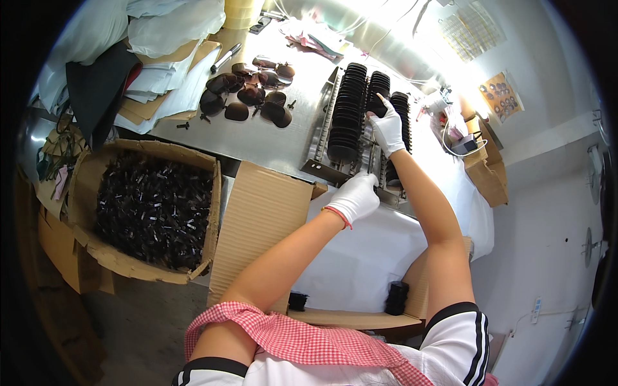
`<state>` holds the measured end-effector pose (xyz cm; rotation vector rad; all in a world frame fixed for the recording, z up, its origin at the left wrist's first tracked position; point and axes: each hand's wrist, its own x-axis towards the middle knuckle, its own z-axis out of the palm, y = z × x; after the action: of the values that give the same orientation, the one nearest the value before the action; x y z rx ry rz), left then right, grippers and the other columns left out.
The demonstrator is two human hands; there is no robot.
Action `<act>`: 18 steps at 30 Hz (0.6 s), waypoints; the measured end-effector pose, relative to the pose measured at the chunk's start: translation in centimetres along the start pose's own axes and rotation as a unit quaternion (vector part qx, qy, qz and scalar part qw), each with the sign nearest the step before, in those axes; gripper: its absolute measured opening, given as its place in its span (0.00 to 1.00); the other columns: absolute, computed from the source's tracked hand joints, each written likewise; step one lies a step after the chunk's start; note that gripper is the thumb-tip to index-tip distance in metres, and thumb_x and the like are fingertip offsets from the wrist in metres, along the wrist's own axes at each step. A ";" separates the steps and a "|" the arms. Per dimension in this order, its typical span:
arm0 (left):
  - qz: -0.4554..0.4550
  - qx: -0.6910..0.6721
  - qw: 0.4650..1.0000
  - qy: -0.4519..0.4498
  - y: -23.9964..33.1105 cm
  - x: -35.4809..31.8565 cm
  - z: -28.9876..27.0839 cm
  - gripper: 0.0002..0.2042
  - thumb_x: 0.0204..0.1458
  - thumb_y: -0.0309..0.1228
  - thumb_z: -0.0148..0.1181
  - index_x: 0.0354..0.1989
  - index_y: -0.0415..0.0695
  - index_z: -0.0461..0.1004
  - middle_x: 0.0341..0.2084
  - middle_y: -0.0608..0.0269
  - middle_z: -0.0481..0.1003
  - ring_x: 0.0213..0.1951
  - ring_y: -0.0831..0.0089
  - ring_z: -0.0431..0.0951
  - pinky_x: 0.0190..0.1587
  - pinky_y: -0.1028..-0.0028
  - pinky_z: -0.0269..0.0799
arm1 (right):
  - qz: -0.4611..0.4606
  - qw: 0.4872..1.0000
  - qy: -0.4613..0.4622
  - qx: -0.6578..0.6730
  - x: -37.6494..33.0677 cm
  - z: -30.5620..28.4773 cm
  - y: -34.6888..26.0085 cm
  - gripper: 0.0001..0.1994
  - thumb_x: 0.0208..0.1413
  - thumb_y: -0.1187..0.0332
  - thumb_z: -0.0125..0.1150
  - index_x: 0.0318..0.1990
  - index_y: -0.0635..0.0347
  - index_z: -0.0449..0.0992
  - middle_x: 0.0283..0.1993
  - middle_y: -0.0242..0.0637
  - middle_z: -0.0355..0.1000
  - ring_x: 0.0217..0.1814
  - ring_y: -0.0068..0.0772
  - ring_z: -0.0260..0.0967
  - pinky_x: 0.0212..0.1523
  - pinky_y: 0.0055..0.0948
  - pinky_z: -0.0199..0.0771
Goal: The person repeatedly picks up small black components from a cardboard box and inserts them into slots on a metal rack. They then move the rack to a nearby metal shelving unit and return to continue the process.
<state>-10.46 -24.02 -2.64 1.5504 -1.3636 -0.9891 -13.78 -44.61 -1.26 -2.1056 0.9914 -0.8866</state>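
The right hand [389, 132], finger and thumb parted, is at dark lenses [378, 83]; the left hand [358, 195] at metal rack's [327, 171] near edge, its hold I cannot tell.

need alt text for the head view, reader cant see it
A person's white-gloved right hand is at the middle row of dark lenses in a metal rack; the gloved left hand is at its near end. Loose tinted lenses and a box of small dark parts lie to the left.

Gap between lenses [252, 96] and rack [327, 172]
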 end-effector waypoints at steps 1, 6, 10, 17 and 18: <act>-0.004 0.003 1.000 -0.001 -0.1 0.0 0.1 0.17 0.50 0.25 0.49 0.48 0.37 0.76 0.52 0.44 0.73 0.53 0.48 0.74 0.58 0.60 0.70 | -0.052 0.995 0.018 -0.082 -0.2 0.4 0.0 0.30 0.52 0.82 0.60 0.65 0.58 0.68 0.42 0.44 0.79 0.38 0.34 0.77 0.42 0.30 0.79; 0.003 -0.022 0.999 0.023 -0.6 -0.1 0.8 0.16 0.48 0.25 0.54 0.47 0.38 0.76 0.50 0.47 0.74 0.53 0.49 0.74 0.59 0.62 0.69 | -0.301 0.903 0.054 -0.302 1.0 1.2 -0.9 0.24 0.51 0.80 0.56 0.59 0.61 0.71 0.54 0.53 0.74 0.55 0.51 0.74 0.56 0.38 0.75; -0.029 -0.183 0.983 0.013 -0.1 -0.3 0.1 0.13 0.49 0.26 0.60 0.45 0.39 0.76 0.43 0.56 0.75 0.40 0.68 0.78 0.46 0.69 0.76 | -0.220 0.943 0.072 -0.239 1.0 -1.0 -4.2 0.20 0.55 0.78 0.55 0.57 0.56 0.75 0.47 0.51 0.77 0.46 0.49 0.77 0.48 0.39 0.76; -0.054 -0.763 0.638 0.090 5.5 -0.7 -1.2 0.31 0.61 0.50 0.58 0.70 0.63 0.52 0.57 0.66 0.63 0.57 0.68 0.68 0.57 0.61 0.70 | -0.032 0.984 -0.164 -0.063 -11.0 -7.1 -11.3 0.19 0.60 0.70 0.55 0.59 0.60 0.75 0.54 0.41 0.75 0.52 0.32 0.73 0.55 0.28 0.70; -0.043 -0.757 0.646 0.091 5.9 -0.6 -1.4 0.26 0.62 0.47 0.58 0.66 0.64 0.57 0.55 0.69 0.66 0.54 0.71 0.70 0.54 0.60 0.72 | -0.150 0.964 -0.187 -0.119 -11.2 -7.7 -11.6 0.20 0.61 0.65 0.57 0.59 0.61 0.74 0.53 0.42 0.74 0.53 0.33 0.71 0.56 0.30 0.70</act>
<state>-11.29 -23.74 3.38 0.3141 0.0257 -1.3603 -20.75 -31.50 8.64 -2.5542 0.6136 -0.4911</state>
